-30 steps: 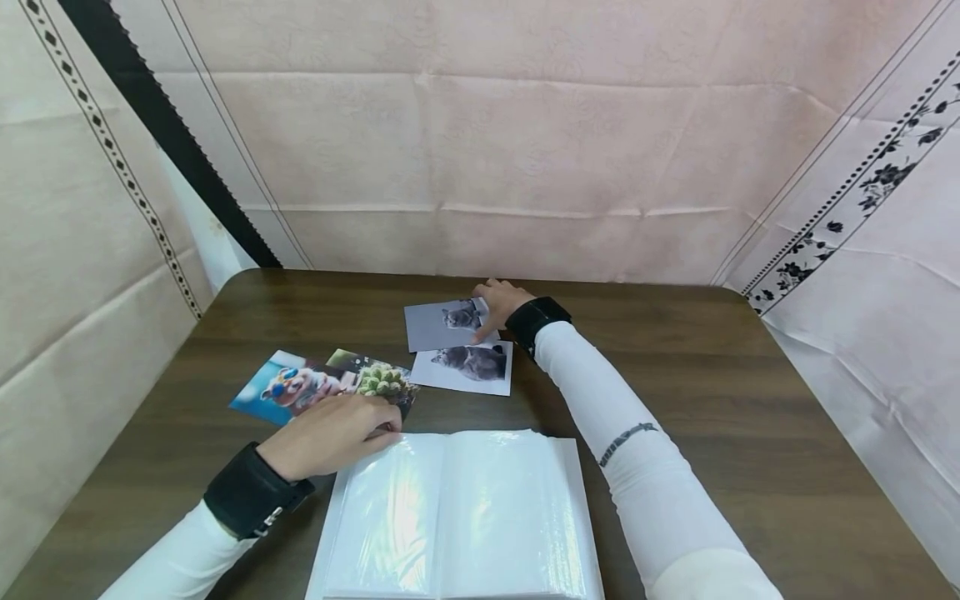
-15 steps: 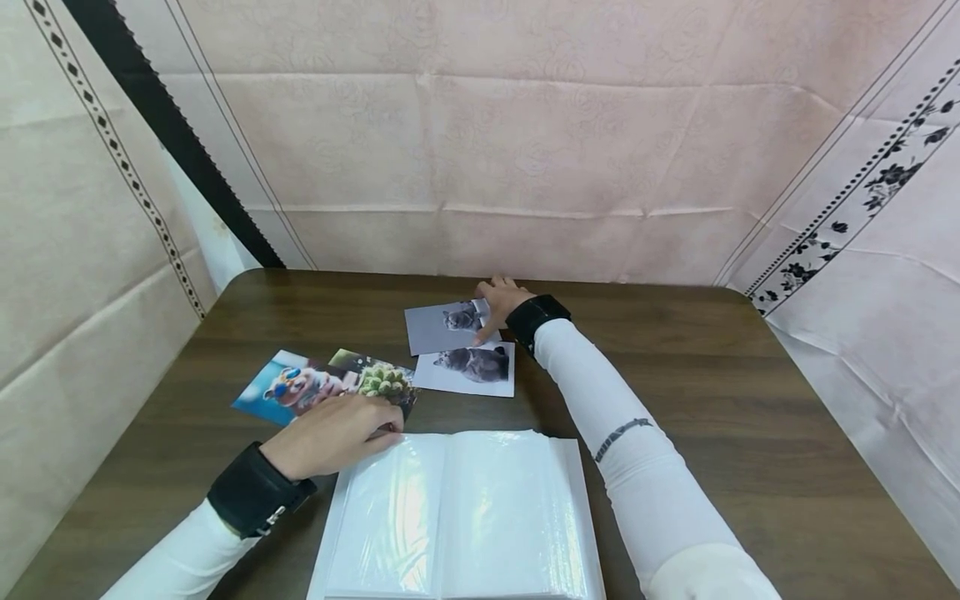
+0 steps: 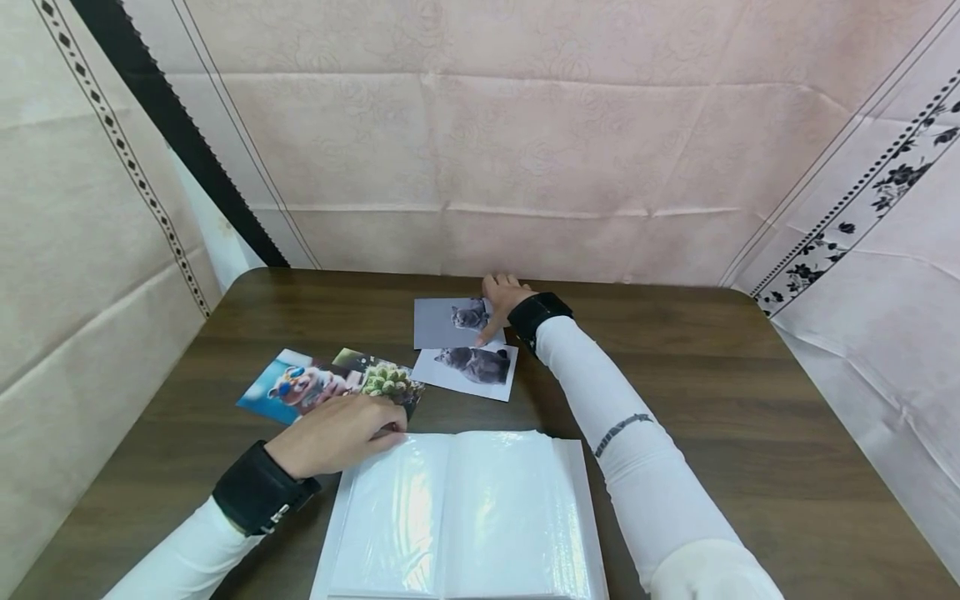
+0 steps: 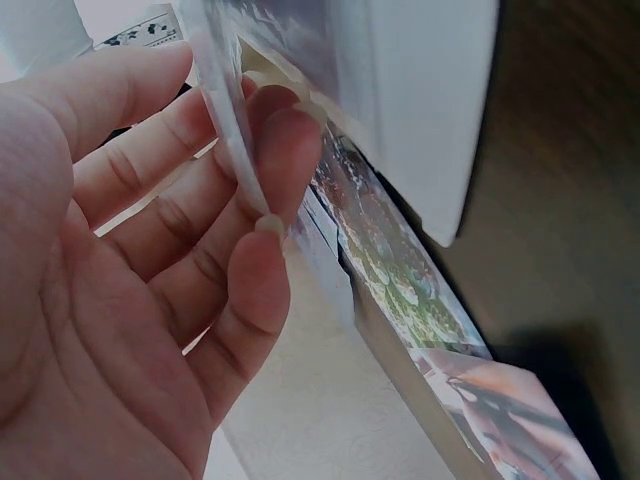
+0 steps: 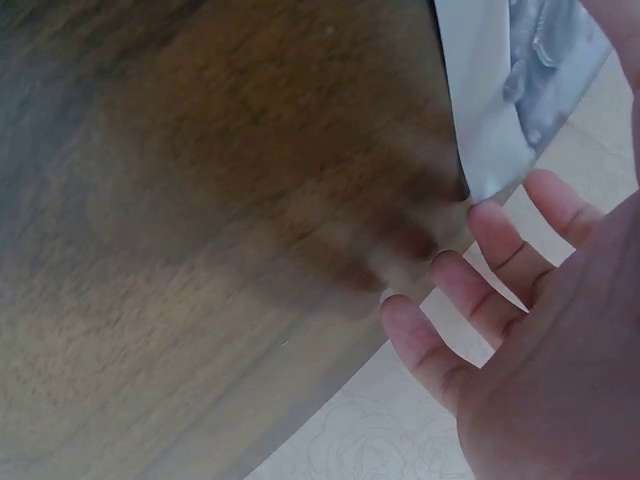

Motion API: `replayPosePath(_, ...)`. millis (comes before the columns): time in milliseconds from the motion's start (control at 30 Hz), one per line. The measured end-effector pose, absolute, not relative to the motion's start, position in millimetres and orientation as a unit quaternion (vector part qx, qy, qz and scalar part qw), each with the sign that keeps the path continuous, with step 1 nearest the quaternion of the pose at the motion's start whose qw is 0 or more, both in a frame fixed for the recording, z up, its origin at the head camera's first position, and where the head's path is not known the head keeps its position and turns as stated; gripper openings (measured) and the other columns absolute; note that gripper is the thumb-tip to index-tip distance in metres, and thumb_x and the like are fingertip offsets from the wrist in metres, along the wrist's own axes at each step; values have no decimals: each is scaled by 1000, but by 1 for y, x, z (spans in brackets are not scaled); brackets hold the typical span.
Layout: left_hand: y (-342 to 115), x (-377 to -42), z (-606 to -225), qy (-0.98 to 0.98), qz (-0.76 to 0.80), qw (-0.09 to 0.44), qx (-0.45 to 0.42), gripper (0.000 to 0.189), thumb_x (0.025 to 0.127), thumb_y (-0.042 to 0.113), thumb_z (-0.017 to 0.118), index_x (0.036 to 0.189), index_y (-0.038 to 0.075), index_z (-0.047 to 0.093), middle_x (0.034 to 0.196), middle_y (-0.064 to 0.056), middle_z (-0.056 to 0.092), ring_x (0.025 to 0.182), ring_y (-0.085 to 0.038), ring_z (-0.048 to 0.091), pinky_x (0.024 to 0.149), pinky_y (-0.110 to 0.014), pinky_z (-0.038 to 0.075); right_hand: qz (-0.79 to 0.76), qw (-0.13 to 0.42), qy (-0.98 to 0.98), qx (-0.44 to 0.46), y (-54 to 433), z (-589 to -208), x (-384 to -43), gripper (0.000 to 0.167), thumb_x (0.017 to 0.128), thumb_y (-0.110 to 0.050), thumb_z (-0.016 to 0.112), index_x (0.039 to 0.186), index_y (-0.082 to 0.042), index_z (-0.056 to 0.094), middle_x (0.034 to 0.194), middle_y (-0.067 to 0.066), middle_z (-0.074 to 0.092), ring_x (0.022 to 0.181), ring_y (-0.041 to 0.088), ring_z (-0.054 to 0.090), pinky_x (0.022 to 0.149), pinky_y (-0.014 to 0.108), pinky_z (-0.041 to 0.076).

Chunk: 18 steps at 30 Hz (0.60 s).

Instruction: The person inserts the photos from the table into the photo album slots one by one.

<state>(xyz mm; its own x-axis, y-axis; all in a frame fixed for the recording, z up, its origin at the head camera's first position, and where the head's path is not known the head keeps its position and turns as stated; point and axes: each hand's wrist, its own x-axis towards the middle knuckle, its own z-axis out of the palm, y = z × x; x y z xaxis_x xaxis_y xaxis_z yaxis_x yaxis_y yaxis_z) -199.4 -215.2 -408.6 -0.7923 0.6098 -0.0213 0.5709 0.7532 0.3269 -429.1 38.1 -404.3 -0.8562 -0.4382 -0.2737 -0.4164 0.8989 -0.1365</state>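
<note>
An open photo album (image 3: pixel 495 517) with clear plastic pockets lies at the front of the table. At its top left corner, my left hand (image 3: pixel 341 433) pinches the edge of a plastic page (image 4: pixel 235 130) between thumb and fingers. Farther back, my right hand (image 3: pixel 504 304) touches the right side of a grey cat photo (image 3: pixel 438 323), its fingers spread along the edge. A fingertip meets the photo's corner (image 5: pixel 490 180) in the right wrist view. Below it, a second cat photo (image 3: pixel 471 371) lies tilted, slightly overlapping the first.
Left of the album lie a cactus photo (image 3: pixel 386 381) and a photo of a pink animal with blue glasses (image 3: pixel 288 387), partly behind my left hand. The brown wooden table (image 3: pixel 712 417) ends at a cream cloth backdrop (image 3: pixel 525 167).
The upper cat photo has turned straighter, and the lower one has tilted with its right end nearer me. My right hand has shifted slightly; the left hand keeps its grip on the page.
</note>
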Motion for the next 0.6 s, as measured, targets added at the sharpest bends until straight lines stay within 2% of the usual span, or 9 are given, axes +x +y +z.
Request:
replayPosePath(133, -215, -199, -409, 933, 155, 60, 319, 9, 96, 29, 71, 100, 23, 76, 86, 14, 67, 73, 1, 54, 69, -23, 50, -43, 143, 961, -234, 40, -405, -429, 107, 62, -62, 91, 139, -14, 34, 143, 14, 45, 127, 28, 41, 108, 42, 40)
replayPosePath(300, -215, -199, -409, 933, 157, 60, 320, 9, 96, 28, 71, 100, 22, 76, 86, 13, 67, 72, 1, 53, 69, -22, 50, -47, 146, 961, -229, 41, -409, -433, 112, 59, -64, 91, 143, -18, 34, 146, 14, 39, 131, 29, 38, 109, 43, 39)
replayPosePath(600, -215, -199, -408, 933, 156, 56, 321, 8, 96, 27, 71, 100, 22, 76, 87, 13, 67, 74, 1, 54, 70, -24, 50, -48, 142, 964, -219, 44, -417, -438, 106, 58, -65, 91, 135, -15, 37, 134, 12, 42, 121, 27, 39, 103, 42, 41)
